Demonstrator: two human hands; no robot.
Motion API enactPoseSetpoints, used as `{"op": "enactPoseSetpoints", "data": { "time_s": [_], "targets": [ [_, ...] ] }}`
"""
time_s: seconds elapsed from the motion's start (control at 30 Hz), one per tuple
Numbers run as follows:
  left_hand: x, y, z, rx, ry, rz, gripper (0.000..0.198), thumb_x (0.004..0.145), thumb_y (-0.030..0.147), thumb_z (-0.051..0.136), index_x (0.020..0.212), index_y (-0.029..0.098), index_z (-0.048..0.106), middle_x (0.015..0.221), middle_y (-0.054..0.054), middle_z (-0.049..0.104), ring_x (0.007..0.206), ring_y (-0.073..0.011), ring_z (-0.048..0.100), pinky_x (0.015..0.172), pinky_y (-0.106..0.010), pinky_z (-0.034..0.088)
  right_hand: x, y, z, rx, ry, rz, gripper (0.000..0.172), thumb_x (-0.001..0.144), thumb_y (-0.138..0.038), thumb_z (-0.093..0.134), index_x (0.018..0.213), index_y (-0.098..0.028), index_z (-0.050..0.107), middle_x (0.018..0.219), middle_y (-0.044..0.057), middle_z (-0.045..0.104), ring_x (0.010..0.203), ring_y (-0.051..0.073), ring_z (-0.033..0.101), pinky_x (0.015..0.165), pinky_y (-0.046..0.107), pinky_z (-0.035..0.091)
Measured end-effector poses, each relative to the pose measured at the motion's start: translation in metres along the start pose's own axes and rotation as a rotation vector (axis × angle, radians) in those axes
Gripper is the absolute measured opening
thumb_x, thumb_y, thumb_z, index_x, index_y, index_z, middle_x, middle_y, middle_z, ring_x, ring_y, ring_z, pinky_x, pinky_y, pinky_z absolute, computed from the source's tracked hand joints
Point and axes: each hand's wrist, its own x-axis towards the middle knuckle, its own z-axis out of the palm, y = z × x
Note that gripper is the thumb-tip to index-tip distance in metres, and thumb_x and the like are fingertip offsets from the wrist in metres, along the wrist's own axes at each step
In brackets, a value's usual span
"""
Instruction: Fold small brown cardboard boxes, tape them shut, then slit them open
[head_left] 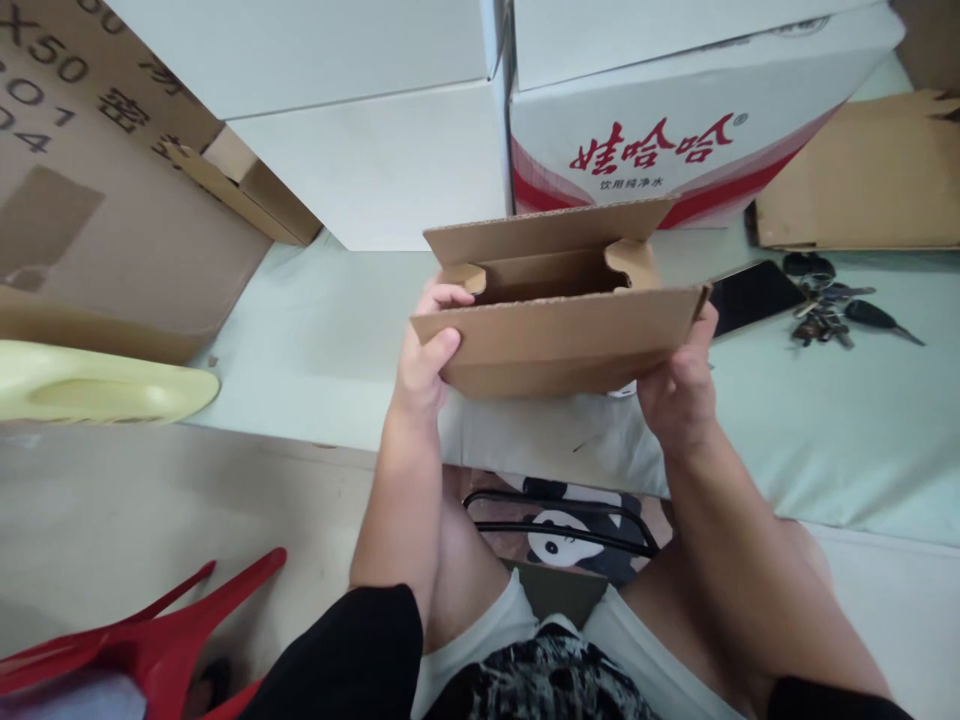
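Between my two hands is a small brown cardboard box [555, 345], tilted, with its top open and the long flaps apart. Short side flaps fold in at both ends, and the inside is dark. My left hand [431, 345] grips the left end, its thumb on the near face and fingers by the left side flap. At the right end, my right hand [684, 380] is closed on the lower corner, with the thumb in front and fingers partly hidden behind. Part of a small white thing shows under the box near my right hand; its kind is unclear.
A pale green cloth covers the table [315, 340]. White cartons [420, 170] and a red-and-white carton [637, 150] stand behind. A phone [757, 295] and keys [825, 305] lie right. Large cardboard carton [112, 230], yellow plastic piece [105, 385] and red stool [172, 620] are left.
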Motion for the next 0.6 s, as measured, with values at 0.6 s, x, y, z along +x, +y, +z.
{"op": "enactPoseSetpoints", "data": {
  "time_s": [0.6],
  "targets": [
    [0.001, -0.014, -0.009, 0.181, -0.095, -0.035, 0.047, 0.071, 0.065, 0.08, 0.095, 0.027, 0.066, 0.119, -0.008, 0.065, 0.128, -0.0357, 0.056, 0.108, -0.048, 0.046, -0.001, 0.019, -0.016, -0.334, 0.088, -0.027, 0.049, 0.081, -0.069, 0.06, 0.113, -0.034, 0.045, 0.13, 0.007, 0.059, 0.123, 0.031, 0.063, 0.103, 0.053, 0.054]
  ]
}}
